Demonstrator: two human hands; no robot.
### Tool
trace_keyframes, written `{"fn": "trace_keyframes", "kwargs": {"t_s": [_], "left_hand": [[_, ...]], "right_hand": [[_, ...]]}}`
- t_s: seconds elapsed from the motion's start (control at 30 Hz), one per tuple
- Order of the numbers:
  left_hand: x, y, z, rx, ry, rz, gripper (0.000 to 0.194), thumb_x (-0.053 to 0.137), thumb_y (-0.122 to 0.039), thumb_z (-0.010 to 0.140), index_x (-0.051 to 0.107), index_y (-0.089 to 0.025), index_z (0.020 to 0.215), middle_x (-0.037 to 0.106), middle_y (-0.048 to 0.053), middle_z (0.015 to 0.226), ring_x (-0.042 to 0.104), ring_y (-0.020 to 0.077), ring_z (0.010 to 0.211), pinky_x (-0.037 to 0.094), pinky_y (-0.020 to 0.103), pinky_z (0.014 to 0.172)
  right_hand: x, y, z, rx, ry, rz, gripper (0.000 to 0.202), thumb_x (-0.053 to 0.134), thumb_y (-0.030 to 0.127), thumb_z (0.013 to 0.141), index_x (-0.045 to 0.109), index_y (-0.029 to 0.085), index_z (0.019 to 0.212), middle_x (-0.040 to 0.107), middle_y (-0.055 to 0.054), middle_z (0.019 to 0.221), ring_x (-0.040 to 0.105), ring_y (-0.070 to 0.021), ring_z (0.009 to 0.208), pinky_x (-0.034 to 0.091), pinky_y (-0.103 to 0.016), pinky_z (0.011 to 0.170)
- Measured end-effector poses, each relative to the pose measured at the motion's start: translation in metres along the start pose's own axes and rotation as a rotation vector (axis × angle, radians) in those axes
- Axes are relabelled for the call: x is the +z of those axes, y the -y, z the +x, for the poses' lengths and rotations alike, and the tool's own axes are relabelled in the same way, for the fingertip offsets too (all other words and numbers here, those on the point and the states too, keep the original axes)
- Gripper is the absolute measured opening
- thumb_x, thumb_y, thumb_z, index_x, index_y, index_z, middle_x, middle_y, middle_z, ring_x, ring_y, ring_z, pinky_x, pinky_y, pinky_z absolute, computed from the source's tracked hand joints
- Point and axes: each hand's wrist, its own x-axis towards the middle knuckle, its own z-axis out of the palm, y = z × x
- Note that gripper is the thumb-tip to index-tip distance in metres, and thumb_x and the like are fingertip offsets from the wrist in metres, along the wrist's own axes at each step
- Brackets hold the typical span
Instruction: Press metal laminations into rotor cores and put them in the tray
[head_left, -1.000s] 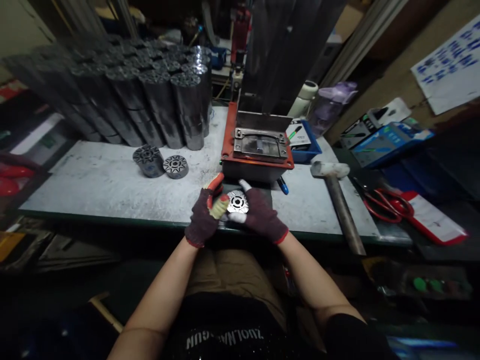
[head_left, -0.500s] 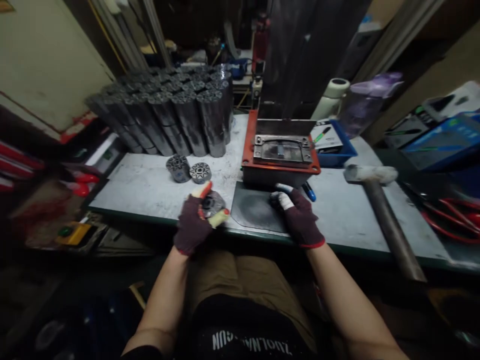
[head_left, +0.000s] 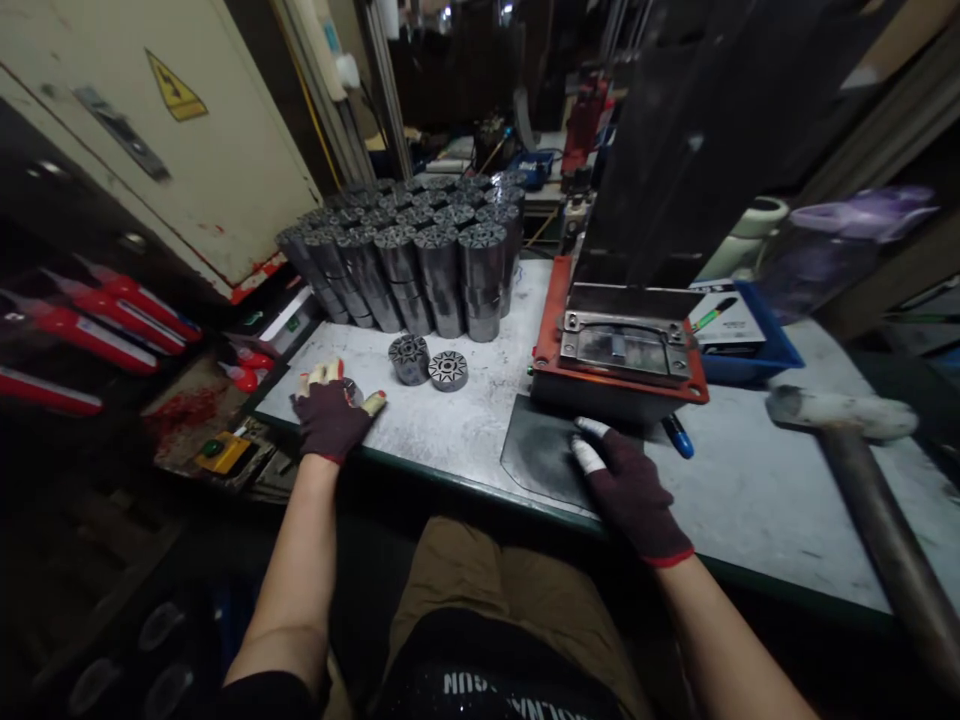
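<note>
L hand (head_left: 328,415), in a maroon knit glove w/ pale, red-tipped fingers, is at the L front of the pale-topped, green-edged workbench (head_left: 465,437), thumb & fingers spread around a small, shiny grey metal piece (head_left: 350,389); piece is mostly hidden by the hand, so can't tell if it's pinched or just sitting there. R hand (head_left: 628,492), same glove type but white-tipped, is at the R part of the flat dark-grey mat (head_left: 534,452), fingers loosely bent & apart, nothing seen in grip. Step in hand, prob.: placing the piece at the bench's L end, R hand idle. Next move would call for a steady, level L hand & a clean opening of the fingers, thumb kept off the taller grey slotted metal cylinder (head_left: 409,362) & the shorter, star-patterned grey metal cylinder (head_left: 448,370) touching or just beside it
</note>
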Motion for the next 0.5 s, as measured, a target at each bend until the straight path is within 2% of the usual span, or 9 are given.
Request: {"fn": "trace_keyframes", "kwargs": {"t_s": [0.1, 0.2, 0.3, 0.37, 0.43, 0.5], "left_hand": [[0.013, -0.035, 0.01, 0.118, -0.021, -0.249, 0.09, 0.079, -0.058, 0.067, 0.048, -0.018, 0.142, 0.048, 0.017, 0.149, 0.042, 0.0381, 0.141, 0.034, 0.05, 0.118], [0.03, -0.063, 0.028, 0.066, 0.07, -0.427, 0.097, 0.082, -0.051, 0.065, 0.042, -0.019, 0.147, 0.057, 0.015, 0.139, 0.054, 0.0349, 0.129, 0.045, 0.048, 0.11], [0.039, -0.076, 0.037, 0.056, 0.073, -0.417, 0.085, 0.079, -0.046, 0.069, 0.049, -0.015, 0.143, 0.06, 0.016, 0.135, 0.056, 0.0336, 0.126, 0.044, 0.046, 0.109], [0.036, -0.079, 0.031, 0.063, 0.015, -0.342, 0.081, 0.076, -0.048, 0.07, 0.054, -0.012, 0.138, 0.06, 0.019, 0.133, 0.055, 0.0361, 0.128, 0.041, 0.048, 0.112], [0.029, -0.085, 0.015, 0.091, -0.037, -0.317, 0.083, 0.076, -0.051, 0.07, 0.054, -0.012, 0.139, 0.06, 0.02, 0.133, 0.054, 0.038, 0.128, 0.04, 0.051, 0.113], [0.021, -0.095, -0.011, 0.143, -0.072, -0.433, 0.084, 0.075, -0.053, 0.072, 0.051, -0.013, 0.142, 0.059, 0.019, 0.136, 0.055, 0.0355, 0.128, 0.042, 0.05, 0.113]], "right_hand": [[0.001, 0.001, 0.0, -0.034, 0.023, -0.028, 0.038, 0.054, 0.046, 0.09, 0.072, 0.022, 0.113, 0.076, -0.009, 0.112, 0.072, -0.0294, 0.105, 0.057, -0.05, 0.098], [0.002, 0.001, -0.001, -0.065, 0.032, -0.064, 0.037, 0.053, 0.045, 0.091, 0.072, 0.022, 0.113, 0.077, -0.009, 0.111, 0.072, -0.0294, 0.105, 0.057, -0.051, 0.097], [0.006, -0.001, -0.003, -0.099, 0.0, -0.084, 0.038, 0.051, 0.044, 0.092, 0.072, 0.021, 0.113, 0.076, -0.01, 0.111, 0.072, -0.0294, 0.104, 0.058, -0.05, 0.096], [0.009, -0.003, -0.005, -0.125, -0.015, -0.103, 0.037, 0.05, 0.042, 0.093, 0.072, 0.021, 0.115, 0.076, -0.01, 0.11, 0.072, -0.029, 0.103, 0.059, -0.049, 0.094], [0.012, -0.005, -0.006, -0.157, -0.015, -0.139, 0.035, 0.051, 0.039, 0.094, 0.071, 0.022, 0.116, 0.077, -0.01, 0.109, 0.073, -0.028, 0.101, 0.06, -0.047, 0.092], [0.011, -0.003, -0.006, -0.202, -0.03, -0.187, 0.033, 0.052, 0.036, 0.095, 0.07, 0.023, 0.12, 0.076, -0.01, 0.109, 0.073, -0.0268, 0.099, 0.061, -0.046, 0.09]]}}
